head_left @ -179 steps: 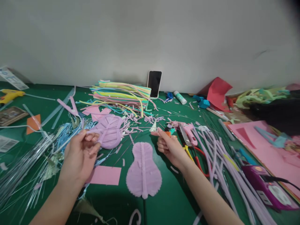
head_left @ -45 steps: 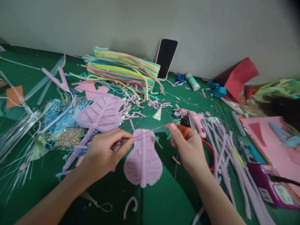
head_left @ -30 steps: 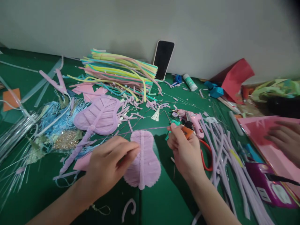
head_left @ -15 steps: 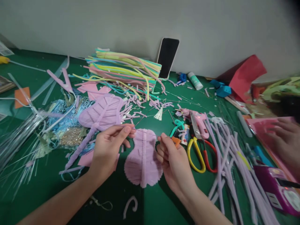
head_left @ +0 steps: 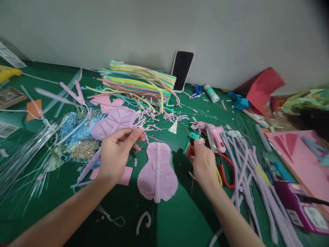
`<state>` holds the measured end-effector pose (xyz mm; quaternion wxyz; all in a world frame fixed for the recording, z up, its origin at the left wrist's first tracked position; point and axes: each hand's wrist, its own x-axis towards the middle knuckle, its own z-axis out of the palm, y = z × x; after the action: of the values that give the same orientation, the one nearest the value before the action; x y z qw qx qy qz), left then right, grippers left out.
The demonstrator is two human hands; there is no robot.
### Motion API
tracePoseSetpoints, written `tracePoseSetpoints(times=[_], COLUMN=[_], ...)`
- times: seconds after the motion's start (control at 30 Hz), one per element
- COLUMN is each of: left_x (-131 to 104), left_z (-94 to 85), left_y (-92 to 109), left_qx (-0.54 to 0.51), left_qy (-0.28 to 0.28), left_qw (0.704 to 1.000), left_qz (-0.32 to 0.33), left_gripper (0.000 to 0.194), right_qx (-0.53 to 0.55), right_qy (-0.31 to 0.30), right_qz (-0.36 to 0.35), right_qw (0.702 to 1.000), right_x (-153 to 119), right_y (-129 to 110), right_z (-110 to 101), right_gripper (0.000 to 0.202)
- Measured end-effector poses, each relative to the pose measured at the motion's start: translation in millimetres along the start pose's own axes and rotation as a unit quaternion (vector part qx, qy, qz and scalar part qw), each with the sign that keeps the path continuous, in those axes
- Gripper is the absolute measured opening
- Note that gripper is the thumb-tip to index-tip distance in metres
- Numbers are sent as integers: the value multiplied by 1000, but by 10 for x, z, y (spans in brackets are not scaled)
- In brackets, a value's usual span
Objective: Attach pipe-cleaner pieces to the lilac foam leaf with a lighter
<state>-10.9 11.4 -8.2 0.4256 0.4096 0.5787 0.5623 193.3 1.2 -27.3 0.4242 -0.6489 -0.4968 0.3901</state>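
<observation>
My left hand (head_left: 123, 151) is pinched closed on a thin, wire-like strand (head_left: 155, 139), which sticks out to the right of the fingertips. A lilac gourd-shaped piece of fuzzy stems (head_left: 158, 171) lies flat between my hands, with a raised strip down its middle. My right hand (head_left: 203, 163) is closed around an orange-and-black tool (head_left: 189, 150), mostly hidden by the fingers. Beside that hand are large scissors (head_left: 227, 171) with red and yellow handles and a pink glue gun (head_left: 218, 135). Behind my left hand rests a lilac leaf-shaped piece (head_left: 114, 121).
A bundle of coloured fuzzy stems (head_left: 138, 80) lies at the back beside a leaning phone (head_left: 182, 70). Lilac stems (head_left: 254, 171) and a purple device (head_left: 299, 206) occupy the right. Blue tassels (head_left: 70, 125) and clear sticks (head_left: 23, 161) are on the left.
My right hand has moved right, away from the lilac piece, and closed around the orange-and-black tool. Another person's hand at the far right has left the view. The camera view has shifted slightly.
</observation>
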Motion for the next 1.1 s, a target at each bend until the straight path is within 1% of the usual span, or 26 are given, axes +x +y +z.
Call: tracePoseSetpoints(times=[0.03, 0.1, 0.17, 0.27, 0.4, 0.57, 0.63, 0.7, 0.77, 0.83, 0.97, 1.1], left_x=[17, 46, 62, 52, 3, -41, -56, -71, -82, -87, -88, -100], left_z=[28, 102, 180, 267, 297, 302, 312, 319, 318, 310, 292, 287], left_y=[37, 103, 141, 130, 49, 6, -2, -20, -47, -74, -99, -89], left_qx=[20, 59, 85, 93, 94, 109, 109, 116, 137, 163, 192, 186], left_qy=[-10, -27, -34, -33, -10, 8, 8, 3, 0, -1, -6, -3], left_qw=[1000, 997, 993, 990, 989, 987, 988, 987, 982, 975, 966, 965], left_qz=[14, 44, 73, 98, 115, 118, 113, 113, 129, 153, 173, 186], left_gripper=[18, 17, 14, 12, 12, 15, 17, 18, 17, 16, 17, 16], right_qx=[-46, -103, -133, -172, -220, -255, -268, -268, -261, -257, -261, -254], right_qy=[4, 5, 10, 28, 57, 107, 107, 106, 110, 117, 119, 128], right_qz=[-38, -88, -108, -130, -175, -203, -207, -202, -195, -197, -225, -261], right_qw=[998, 991, 985, 976, 958, 939, 935, 936, 939, 939, 931, 923], right_x=[22, 57, 83, 111, 129, 132, 133, 136, 140, 145, 138, 102], right_y=[5, 5, 4, 11, 25, 26, 30, 42, 60, 78, 80, 54], right_z=[-26, -47, -38, 0, 45, 79, 90, 100, 107, 108, 103, 102], right_gripper=[52, 44, 36, 33, 32, 27, 25, 18, 15, 16, 19, 20])
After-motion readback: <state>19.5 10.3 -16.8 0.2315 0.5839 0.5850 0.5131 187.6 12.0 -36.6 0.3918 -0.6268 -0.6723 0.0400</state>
